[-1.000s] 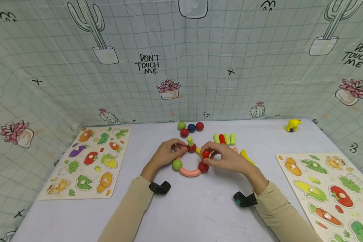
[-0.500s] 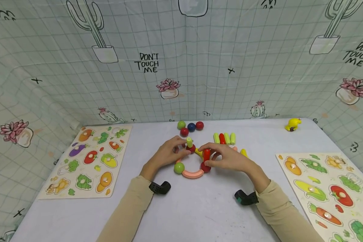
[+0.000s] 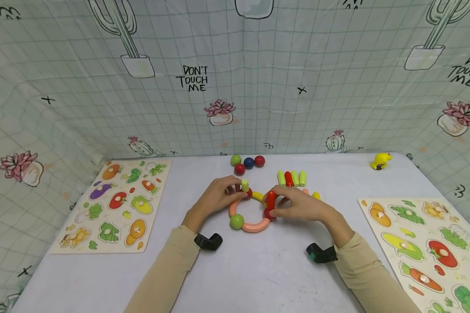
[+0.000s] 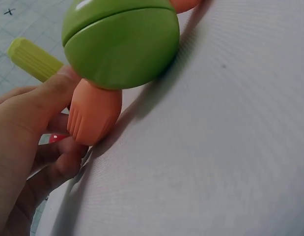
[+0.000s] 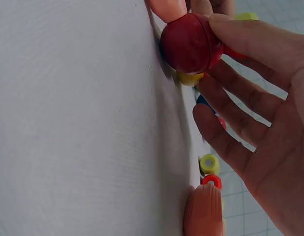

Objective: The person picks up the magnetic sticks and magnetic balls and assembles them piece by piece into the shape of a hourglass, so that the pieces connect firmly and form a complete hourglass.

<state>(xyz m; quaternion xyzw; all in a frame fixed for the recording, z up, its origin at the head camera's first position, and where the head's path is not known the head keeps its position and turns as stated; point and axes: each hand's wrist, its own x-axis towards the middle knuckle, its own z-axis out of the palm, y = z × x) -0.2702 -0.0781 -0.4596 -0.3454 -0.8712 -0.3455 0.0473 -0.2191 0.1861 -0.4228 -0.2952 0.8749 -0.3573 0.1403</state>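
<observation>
A ring of toy pieces lies between the hands: a green ball (image 3: 236,221), curved salmon rods (image 3: 256,227), a yellow rod (image 3: 257,196) and two red balls. At the far red ball (image 3: 249,193), a light green stick (image 3: 244,185) stands upright. My left hand (image 3: 219,195) holds that ball between thumb and fingers, beside a salmon rod (image 4: 95,113). My right hand (image 3: 297,204) grips the nearer red ball (image 5: 191,44), thumb pressed on its side. A red stick (image 3: 271,200) rises from this ball in front of the right fingers, which partly hide the yellow rod.
Loose balls, including a blue ball (image 3: 249,163), lie behind the ring. Several short sticks (image 3: 295,178) form a row behind the right hand. Picture boards lie left (image 3: 117,204) and right (image 3: 427,248). A yellow toy figure (image 3: 381,161) stands at the back right.
The ring has shifted slightly right, its green ball also nearer to me. The red stick now shows more fully, with the right fingers lower around the red ball. The left hand keeps hold.
</observation>
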